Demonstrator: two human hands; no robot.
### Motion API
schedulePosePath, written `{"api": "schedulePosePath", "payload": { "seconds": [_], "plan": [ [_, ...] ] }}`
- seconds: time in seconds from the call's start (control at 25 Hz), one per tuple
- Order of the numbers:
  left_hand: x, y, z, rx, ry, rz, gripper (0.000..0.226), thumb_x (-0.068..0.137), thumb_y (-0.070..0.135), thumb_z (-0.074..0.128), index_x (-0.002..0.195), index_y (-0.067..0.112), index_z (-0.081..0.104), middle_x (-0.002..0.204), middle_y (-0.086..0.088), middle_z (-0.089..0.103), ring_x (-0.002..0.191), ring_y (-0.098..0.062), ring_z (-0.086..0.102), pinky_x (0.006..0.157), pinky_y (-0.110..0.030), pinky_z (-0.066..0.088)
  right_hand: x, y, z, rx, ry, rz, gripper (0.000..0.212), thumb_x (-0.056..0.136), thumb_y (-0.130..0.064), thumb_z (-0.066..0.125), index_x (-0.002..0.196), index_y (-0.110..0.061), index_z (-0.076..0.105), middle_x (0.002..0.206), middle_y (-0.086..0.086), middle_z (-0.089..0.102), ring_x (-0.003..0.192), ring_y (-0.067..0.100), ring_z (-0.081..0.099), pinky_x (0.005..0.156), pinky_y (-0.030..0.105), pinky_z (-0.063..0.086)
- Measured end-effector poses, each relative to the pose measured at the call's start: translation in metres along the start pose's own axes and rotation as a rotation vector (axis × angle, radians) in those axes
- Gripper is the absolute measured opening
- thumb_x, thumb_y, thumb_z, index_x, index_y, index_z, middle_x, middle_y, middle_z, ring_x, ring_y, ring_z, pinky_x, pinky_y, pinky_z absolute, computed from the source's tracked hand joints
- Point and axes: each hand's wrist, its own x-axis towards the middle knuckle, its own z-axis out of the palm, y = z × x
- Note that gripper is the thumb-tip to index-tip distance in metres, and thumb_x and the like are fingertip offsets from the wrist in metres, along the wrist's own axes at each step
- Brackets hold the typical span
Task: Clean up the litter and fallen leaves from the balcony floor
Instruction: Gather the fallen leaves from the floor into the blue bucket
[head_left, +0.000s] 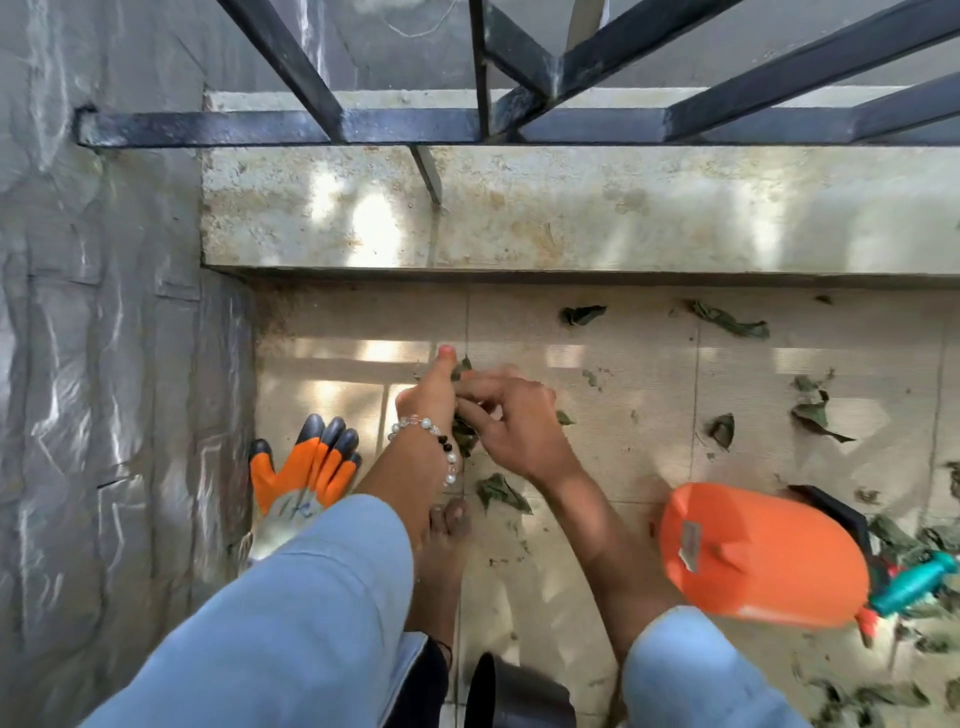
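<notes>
My left hand (428, 395), with a bead bracelet on the wrist, holds a bunch of dry green leaves (464, 434) above the tiled balcony floor (639, 415). My right hand (511, 423) meets it from the right, its curled fingers pinching into the same bunch. Loose leaves lie on the tiles: one (501, 492) just below my hands, one (582, 314) near the ledge, and several more (815, 410) scattered to the right. A thicker heap of leaves (904, 540) sits at the right edge.
An orange plastic sprayer tank (758, 556) lies on its side at the right with a teal handle (914, 582). Orange-and-black work gloves (306, 467) lie by the grey wall. A concrete ledge (519, 218) with a black railing (363, 127) bounds the floor. A dark pot rim (514, 696) shows at the bottom.
</notes>
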Motion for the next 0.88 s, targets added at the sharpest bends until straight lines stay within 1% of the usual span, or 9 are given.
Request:
{"api": "schedulePosePath", "payload": {
  "seconds": [0.08, 0.12, 0.16, 0.24, 0.36, 0.56, 0.64, 0.76, 0.88],
  "plan": [
    [0.004, 0.004, -0.008, 0.014, 0.033, 0.047, 0.041, 0.079, 0.048, 0.073, 0.078, 0.008, 0.066, 0.06, -0.003, 0.066, 0.043, -0.015, 0.058, 0.046, -0.024, 0.049, 0.01, 0.006, -0.025, 0.187, -0.122, 0.08, 0.018, 0.087, -0.022, 0.067, 0.103, -0.024, 0.073, 0.107, -0.01, 0.071, 0.104, 0.005, 0.06, 0.095, 0.028, 0.045],
    [0.004, 0.007, -0.014, 0.029, 0.017, 0.073, 0.037, 0.086, 0.042, 0.068, 0.074, 0.007, 0.064, 0.05, -0.001, 0.058, 0.034, -0.011, 0.048, 0.038, -0.017, 0.038, 0.018, 0.015, -0.036, 0.294, -0.027, 0.139, 0.018, 0.086, -0.019, 0.068, 0.103, -0.022, 0.073, 0.108, -0.007, 0.071, 0.104, 0.007, 0.062, 0.094, 0.028, 0.049],
    [0.003, 0.01, -0.02, 0.039, -0.006, 0.087, 0.037, 0.092, 0.038, 0.063, 0.074, 0.005, 0.064, 0.045, 0.001, 0.051, 0.029, -0.008, 0.04, 0.034, -0.014, 0.031, 0.03, 0.031, -0.045, 0.207, 0.144, 0.191, 0.02, 0.086, -0.017, 0.067, 0.105, -0.02, 0.072, 0.111, -0.003, 0.07, 0.105, 0.011, 0.062, 0.094, 0.03, 0.05],
    [0.004, 0.015, -0.031, 0.059, -0.049, 0.103, 0.035, 0.097, 0.032, 0.056, 0.078, 0.004, 0.063, 0.044, 0.002, 0.043, 0.028, -0.007, 0.034, 0.034, -0.011, 0.026, 0.054, 0.066, -0.056, -0.395, 0.324, 0.245, 0.03, 0.088, -0.017, 0.064, 0.118, -0.02, 0.065, 0.127, 0.008, 0.059, 0.119, 0.025, 0.051, 0.101, 0.036, 0.043],
    [0.005, 0.014, -0.04, 0.098, -0.072, 0.105, 0.027, 0.099, 0.026, 0.053, 0.079, 0.009, 0.057, 0.051, -0.002, 0.043, 0.029, -0.009, 0.034, 0.036, -0.012, 0.028, 0.075, 0.1, -0.055, -0.785, -0.013, 0.25, 0.039, 0.09, -0.012, 0.056, 0.128, -0.018, 0.057, 0.146, 0.016, 0.032, 0.132, 0.041, 0.028, 0.105, 0.043, 0.036],
    [0.006, 0.004, -0.048, 0.152, -0.062, 0.074, 0.011, 0.098, 0.016, 0.053, 0.099, 0.006, 0.056, 0.066, -0.009, 0.063, 0.035, -0.012, 0.041, 0.036, -0.012, 0.028, 0.046, 0.106, -0.03, -0.698, 0.197, 0.241, 0.026, 0.089, 0.004, 0.048, 0.109, 0.004, 0.063, 0.117, 0.022, 0.057, 0.107, 0.034, 0.051, 0.085, 0.032, 0.041],
    [0.007, -0.003, -0.05, 0.176, -0.074, 0.052, 0.015, 0.099, 0.014, 0.05, 0.108, 0.005, 0.058, 0.077, -0.01, 0.068, 0.032, -0.01, 0.042, 0.034, -0.011, 0.028, 0.011, 0.103, -0.009, -0.651, 0.144, 0.211, 0.028, 0.089, -0.004, 0.054, 0.117, -0.001, 0.058, 0.122, 0.02, 0.052, 0.111, 0.031, 0.046, 0.083, 0.025, 0.04],
    [0.011, -0.011, -0.056, 0.219, -0.059, 0.05, 0.019, 0.099, 0.01, 0.048, 0.113, 0.004, 0.06, 0.087, -0.009, 0.07, 0.034, -0.01, 0.043, 0.032, -0.014, 0.03, -0.028, 0.117, 0.023, -0.763, -0.016, 0.082, 0.041, 0.075, -0.006, 0.071, 0.115, -0.003, 0.06, 0.122, 0.024, 0.052, 0.109, 0.039, 0.049, 0.071, 0.039, 0.056],
    [0.013, -0.014, -0.064, 0.248, -0.053, 0.068, 0.019, 0.098, 0.005, 0.047, 0.11, 0.007, 0.061, 0.089, -0.009, 0.07, 0.041, -0.013, 0.043, 0.033, -0.017, 0.033, -0.017, 0.122, 0.023, -0.836, -0.016, 0.157, 0.024, 0.085, 0.0, 0.055, 0.108, 0.0, 0.064, 0.111, 0.017, 0.059, 0.105, 0.032, 0.05, 0.074, 0.035, 0.05]
  ]
}}
